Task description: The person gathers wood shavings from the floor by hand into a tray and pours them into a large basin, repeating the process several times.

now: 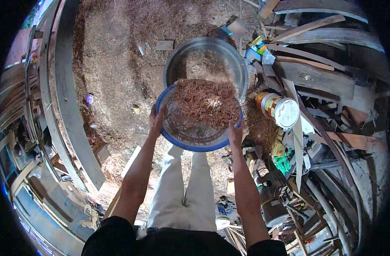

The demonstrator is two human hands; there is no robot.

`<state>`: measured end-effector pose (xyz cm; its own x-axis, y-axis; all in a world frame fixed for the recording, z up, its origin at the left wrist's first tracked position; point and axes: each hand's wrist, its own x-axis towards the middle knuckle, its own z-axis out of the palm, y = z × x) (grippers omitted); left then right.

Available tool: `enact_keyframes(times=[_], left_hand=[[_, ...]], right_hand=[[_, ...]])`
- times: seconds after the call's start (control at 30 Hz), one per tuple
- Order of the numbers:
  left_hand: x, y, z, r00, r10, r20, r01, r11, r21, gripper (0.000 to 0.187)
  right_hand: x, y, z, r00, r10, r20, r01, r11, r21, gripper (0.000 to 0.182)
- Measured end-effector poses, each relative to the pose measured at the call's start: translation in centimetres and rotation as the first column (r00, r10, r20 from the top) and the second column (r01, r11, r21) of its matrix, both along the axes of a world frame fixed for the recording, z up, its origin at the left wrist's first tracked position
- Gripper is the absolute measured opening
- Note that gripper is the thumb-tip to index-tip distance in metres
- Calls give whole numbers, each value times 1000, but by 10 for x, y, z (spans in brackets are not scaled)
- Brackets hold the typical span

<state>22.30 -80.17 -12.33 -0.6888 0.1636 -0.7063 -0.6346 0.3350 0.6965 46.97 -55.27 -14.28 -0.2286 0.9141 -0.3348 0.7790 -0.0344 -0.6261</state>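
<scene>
A round sieve with a blue rim hangs tilted in the middle of the head view. My left hand grips its left edge and my right hand grips its right edge. Reddish wood shavings are piled toward the sieve's far side. Just beyond and under that far edge a large metal basin rests on the ground, with fine sawdust in it. Fine dust seems to fall from the sieve into the basin.
Sawdust covers the ground around the basin. A tin can with a white lid stands to the right among planks and scrap wood. Curved wooden boards lie to the left. Tools and clutter sit near my feet.
</scene>
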Motion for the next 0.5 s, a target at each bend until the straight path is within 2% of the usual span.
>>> enact_keyframes(times=[0.03,0.07,0.1,0.13,0.17,0.23,0.27,0.3,0.37,0.4,0.43,0.47,0.5], left_hand=[[-2,-4,-15,999,-32,-40,32,999,-3,82],[-4,-6,-31,996,-30,-84,24,997,-78,84],[-9,-6,-37,996,-28,-82,21,996,-83,84],[-13,-7,-43,998,-57,-23,55,993,-104,85],[-17,-7,-48,996,-86,38,90,989,-122,87],[-25,6,-36,996,-86,21,87,993,-86,88],[-28,16,-22,995,-95,-22,92,991,-102,86],[-29,19,-17,992,-104,-66,96,988,-118,84],[-31,21,-26,991,-120,-64,113,988,-109,81],[-31,21,-30,989,-136,-64,129,986,-101,79],[-31,27,-19,989,-136,-63,129,987,-101,79],[-30,33,-7,991,-136,-6,134,984,-120,75],[-30,37,1,990,-134,51,140,980,-139,70]], right_hand=[[-8,4,11,1000,5,5,-5,1000,-5,79],[-17,11,22,999,-11,-34,5,987,-163,82],[-21,17,23,997,-32,-69,9,949,-316,84],[-20,23,6,998,68,5,-64,957,-283,88],[-23,23,-2,997,71,6,-66,955,-289,88],[-35,26,-1,997,-19,73,25,996,-85,51],[-37,21,4,998,5,-65,-2,999,47,46],[-33,20,2,998,5,-63,-2,999,47,46],[-22,20,0,999,-38,1,37,975,-219,45],[-15,15,-5,999,-37,3,37,975,-218,45],[-8,10,-9,992,-123,-23,112,954,-277,46],[-1,7,-13,977,-209,-43,183,924,-336,47],[0,6,-9,977,-209,-42,183,924,-335,47]])
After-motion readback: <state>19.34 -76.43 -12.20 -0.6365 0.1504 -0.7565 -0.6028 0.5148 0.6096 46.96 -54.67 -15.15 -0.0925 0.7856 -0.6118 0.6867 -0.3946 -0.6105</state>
